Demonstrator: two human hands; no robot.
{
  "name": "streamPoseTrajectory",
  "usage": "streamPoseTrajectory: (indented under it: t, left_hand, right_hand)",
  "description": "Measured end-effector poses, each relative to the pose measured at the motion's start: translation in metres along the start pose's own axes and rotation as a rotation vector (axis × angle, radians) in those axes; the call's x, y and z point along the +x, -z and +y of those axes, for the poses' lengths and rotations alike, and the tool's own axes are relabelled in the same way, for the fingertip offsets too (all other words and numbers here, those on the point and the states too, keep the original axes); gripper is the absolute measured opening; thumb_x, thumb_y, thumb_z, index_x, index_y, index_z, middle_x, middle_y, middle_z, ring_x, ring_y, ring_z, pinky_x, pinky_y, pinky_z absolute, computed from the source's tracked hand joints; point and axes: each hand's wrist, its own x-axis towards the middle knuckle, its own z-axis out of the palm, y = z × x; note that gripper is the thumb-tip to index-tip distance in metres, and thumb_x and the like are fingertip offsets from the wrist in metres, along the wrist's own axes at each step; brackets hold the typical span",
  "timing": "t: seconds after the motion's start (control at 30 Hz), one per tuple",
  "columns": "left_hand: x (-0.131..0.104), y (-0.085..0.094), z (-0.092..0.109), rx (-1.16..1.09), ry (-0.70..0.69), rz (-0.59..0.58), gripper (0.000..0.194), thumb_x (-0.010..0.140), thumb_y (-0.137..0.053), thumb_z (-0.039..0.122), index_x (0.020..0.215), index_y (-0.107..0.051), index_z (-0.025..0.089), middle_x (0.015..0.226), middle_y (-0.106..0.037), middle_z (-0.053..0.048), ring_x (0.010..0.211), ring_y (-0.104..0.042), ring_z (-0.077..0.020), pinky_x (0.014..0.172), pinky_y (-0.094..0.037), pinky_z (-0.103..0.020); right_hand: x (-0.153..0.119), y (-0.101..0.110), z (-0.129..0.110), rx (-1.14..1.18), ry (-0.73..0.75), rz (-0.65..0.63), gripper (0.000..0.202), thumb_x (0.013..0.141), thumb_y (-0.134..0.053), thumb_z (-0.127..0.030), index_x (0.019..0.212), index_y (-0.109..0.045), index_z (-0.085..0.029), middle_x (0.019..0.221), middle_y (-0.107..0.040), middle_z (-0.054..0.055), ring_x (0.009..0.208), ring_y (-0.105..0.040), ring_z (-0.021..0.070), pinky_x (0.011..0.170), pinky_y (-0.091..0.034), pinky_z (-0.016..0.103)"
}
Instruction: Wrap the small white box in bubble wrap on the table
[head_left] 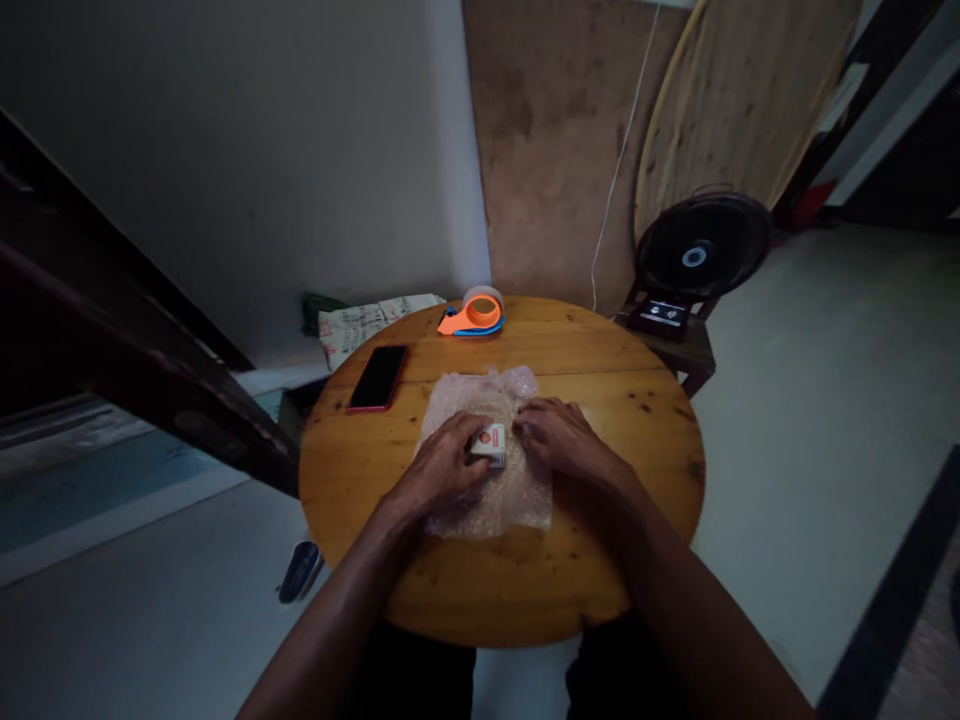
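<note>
A small white box with red print lies on a sheet of bubble wrap in the middle of the round wooden table. My left hand grips the box from its left side, thumb at the near edge and fingers at the far edge. Just right of the box, my right hand rests on the right part of the bubble wrap with its fingers bent together; what they hold, if anything, is too small to make out.
An orange and blue tape dispenser stands at the table's far edge. A dark phone with a red rim lies at the left. Beyond the table's right edge is a dark fan-like round object; a shoe is on the floor.
</note>
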Motion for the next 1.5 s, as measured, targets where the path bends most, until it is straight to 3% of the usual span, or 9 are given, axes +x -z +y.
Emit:
streamPoseTrajectory:
  t: [0.1, 0.23, 0.33, 0.4, 0.63, 0.8, 1.0, 1.17, 1.5]
  left_hand:
    - [0.000, 0.004, 0.001, -0.018, 0.004, -0.021, 0.049, 0.074, -0.061, 0.016, 0.123, -0.055, 0.022, 0.116, -0.060, -0.006, 0.106, -0.056, -0.0210, 0.092, -0.046, -0.035]
    - [-0.015, 0.033, 0.008, 0.028, 0.023, -0.019, 0.066, 0.077, -0.062, 0.021, 0.139, -0.040, 0.025, 0.136, -0.050, -0.009, 0.125, -0.048, -0.0253, 0.105, -0.040, -0.042]
    - [-0.038, 0.056, 0.020, 0.155, -0.031, -0.026, 0.052, 0.081, -0.058, 0.021, 0.132, -0.049, 0.026, 0.130, -0.055, -0.007, 0.122, -0.050, -0.0243, 0.105, -0.040, -0.042]
    - [-0.056, 0.060, 0.027, 0.252, -0.079, -0.045, 0.043, 0.079, -0.061, 0.022, 0.122, -0.056, 0.025, 0.123, -0.058, -0.006, 0.117, -0.052, -0.0245, 0.102, -0.042, -0.041]
    - [-0.087, 0.017, 0.040, 0.412, -0.084, -0.116, 0.023, 0.076, -0.061, 0.018, 0.098, -0.061, 0.020, 0.112, -0.061, -0.008, 0.115, -0.049, -0.0278, 0.102, -0.040, -0.046]
    - [-0.081, 0.000, 0.050, 0.366, -0.116, -0.084, 0.037, 0.080, -0.055, 0.017, 0.117, -0.055, 0.020, 0.128, -0.057, -0.008, 0.123, -0.045, -0.0260, 0.108, -0.036, -0.044]
    - [-0.074, -0.019, 0.057, 0.320, -0.128, -0.156, 0.051, 0.079, -0.064, 0.035, 0.126, -0.052, 0.021, 0.136, -0.052, -0.010, 0.128, -0.042, -0.0305, 0.109, -0.032, -0.049]
    - [-0.075, -0.025, 0.057, 0.301, -0.110, -0.160, 0.046, 0.081, -0.062, 0.038, 0.123, -0.054, 0.021, 0.134, -0.054, -0.010, 0.127, -0.043, -0.0307, 0.108, -0.029, -0.051]
    - [-0.076, -0.026, 0.057, 0.318, -0.140, -0.143, 0.044, 0.081, -0.062, 0.033, 0.123, -0.052, 0.020, 0.131, -0.055, -0.010, 0.123, -0.044, -0.0292, 0.107, -0.032, -0.049]
  right_hand:
    - [0.000, 0.001, 0.000, 0.000, 0.009, -0.020, 0.023, 0.083, -0.053, -0.017, 0.099, -0.068, -0.024, 0.116, -0.064, 0.006, 0.107, -0.054, 0.0232, 0.088, -0.034, 0.036]
    - [-0.001, 0.001, 0.001, -0.003, 0.015, -0.003, 0.024, 0.085, -0.051, -0.019, 0.101, -0.069, -0.023, 0.119, -0.063, 0.008, 0.108, -0.054, 0.0243, 0.091, -0.035, 0.038]
    - [0.000, 0.000, 0.002, -0.012, 0.023, 0.020, 0.023, 0.085, -0.051, -0.020, 0.100, -0.069, -0.023, 0.119, -0.063, 0.008, 0.108, -0.055, 0.0246, 0.091, -0.035, 0.038]
    - [0.000, 0.000, 0.003, -0.011, 0.036, 0.014, 0.023, 0.084, -0.052, -0.018, 0.097, -0.069, -0.023, 0.119, -0.063, 0.008, 0.107, -0.055, 0.0244, 0.090, -0.036, 0.037]
    - [0.002, -0.002, 0.002, -0.028, -0.022, 0.116, 0.021, 0.082, -0.055, -0.022, 0.094, -0.072, -0.023, 0.125, -0.061, 0.008, 0.112, -0.052, 0.0281, 0.091, -0.034, 0.041]
    - [0.005, -0.001, 0.000, 0.060, 0.038, 0.246, 0.019, 0.081, -0.057, -0.025, 0.093, -0.073, -0.026, 0.117, -0.067, 0.004, 0.120, -0.048, 0.0266, 0.099, -0.029, 0.043]
    - [0.003, -0.003, -0.003, 0.141, 0.143, 0.140, 0.035, 0.080, -0.063, -0.044, 0.109, -0.068, -0.025, 0.123, -0.064, 0.005, 0.128, -0.042, 0.0280, 0.106, -0.025, 0.045]
    - [0.006, -0.007, -0.006, 0.108, 0.156, 0.092, 0.046, 0.071, -0.071, -0.043, 0.112, -0.065, -0.023, 0.126, -0.062, 0.008, 0.126, -0.045, 0.0298, 0.105, -0.028, 0.047]
    - [0.010, -0.015, -0.007, 0.119, 0.086, 0.120, 0.041, 0.073, -0.069, -0.039, 0.112, -0.067, -0.024, 0.121, -0.065, 0.009, 0.126, -0.046, 0.0309, 0.104, -0.031, 0.047]
